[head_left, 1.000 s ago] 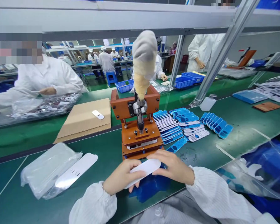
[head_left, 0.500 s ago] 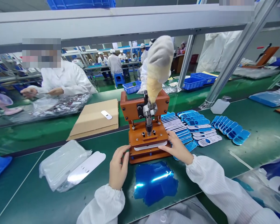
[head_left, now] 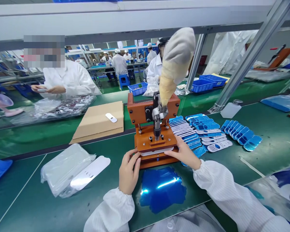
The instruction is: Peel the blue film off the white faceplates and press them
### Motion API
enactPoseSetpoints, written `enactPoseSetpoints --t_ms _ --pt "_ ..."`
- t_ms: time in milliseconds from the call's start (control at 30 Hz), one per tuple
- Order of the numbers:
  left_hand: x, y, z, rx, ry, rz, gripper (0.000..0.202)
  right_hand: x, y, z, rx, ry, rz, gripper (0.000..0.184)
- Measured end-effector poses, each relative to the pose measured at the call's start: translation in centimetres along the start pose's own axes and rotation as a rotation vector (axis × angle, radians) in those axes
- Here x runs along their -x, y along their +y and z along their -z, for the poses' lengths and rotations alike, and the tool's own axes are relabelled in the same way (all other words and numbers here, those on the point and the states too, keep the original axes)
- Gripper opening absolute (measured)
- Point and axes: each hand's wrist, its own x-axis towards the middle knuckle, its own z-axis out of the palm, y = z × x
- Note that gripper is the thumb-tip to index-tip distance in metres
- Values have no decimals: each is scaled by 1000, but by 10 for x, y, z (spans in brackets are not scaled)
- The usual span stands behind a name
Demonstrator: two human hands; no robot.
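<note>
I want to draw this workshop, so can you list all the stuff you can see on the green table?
Orange hand press with cloth-wrapped lever: one, orange, table centre.
White oblong plastic panel: one, white, in the press slot.
Shiny blue film pile: one, blue, before the press.
Blue and white oblong panels: many, right of the press.
Clear plastic bag: one, left, with a loose white panel on it.
Brown cardboard sheet: one, behind left.
Blue plastic bins: several, far benches.
Co-workers in white coats: several, behind.
Left hand: at the press's left edge.
Right hand: at its right edge.
</note>
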Motion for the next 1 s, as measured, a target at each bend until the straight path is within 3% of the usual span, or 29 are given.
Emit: enactPoseSetpoints --t_ms 133,233,367,467,533,633,733,800,867,933,1000 --pt "-4 -1 0 -151 39 -141 23 2 3 2 7 21 34 45" --pt "-6 -2 0 -192 48 -190 23 13 12 5 107 130 134 28" --pt "-2 -3 -3 -101 56 -146 24 31 27 7 370 222 308 24" --pt "3 -7 -4 59 70 -20 31 29 21 17 321 293 308 24" --pt "6 -11 -3 166 100 111 34 16 -3 30 205 460 322 24" --pt "7 -20 0 227 170 263 26 -12 -74 57 19 682 508 21" --pt "7 -26 1 216 206 310 25 -37 -158 74 -185 542 768 44" --pt "7 -28 1 210 213 324 26 -43 -192 70 -275 390 834 43" --pt "9 -28 2 202 222 327 26 -39 -199 54 -336 341 886 34" --pt "10 -28 2 189 231 320 25 -31 -182 32 -289 391 1008 8" --pt "11 -28 3 171 235 298 23 -24 -161 16 -177 468 1117 17"
